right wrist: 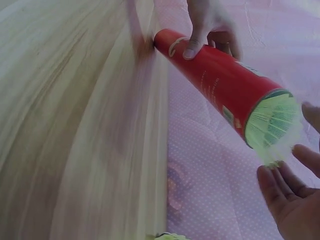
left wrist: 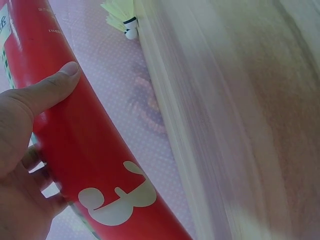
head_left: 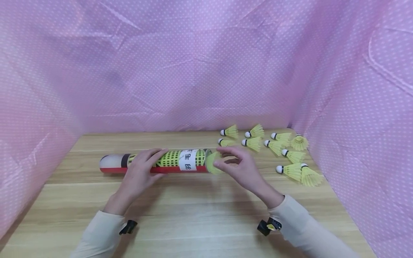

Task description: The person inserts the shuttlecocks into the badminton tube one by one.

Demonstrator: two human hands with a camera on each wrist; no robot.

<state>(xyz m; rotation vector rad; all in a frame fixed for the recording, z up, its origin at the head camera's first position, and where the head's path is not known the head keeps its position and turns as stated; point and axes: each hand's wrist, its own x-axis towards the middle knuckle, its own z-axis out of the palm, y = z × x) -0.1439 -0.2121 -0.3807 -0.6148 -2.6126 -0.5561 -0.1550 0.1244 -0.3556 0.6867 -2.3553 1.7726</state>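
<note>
While your left hand (head_left: 141, 172) grips the tube (head_left: 170, 158) sideways, line up the shuttlecock (right wrist: 272, 120) at its open right end with the tube's axis; let your right hand (head_left: 242, 168), its fingers curled about the skirt (head_left: 212, 165), hold lightly so nothing bends.

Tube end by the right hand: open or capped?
Open: a yellow shuttlecock sticks out skirt-first past the rim of the tube.
</note>
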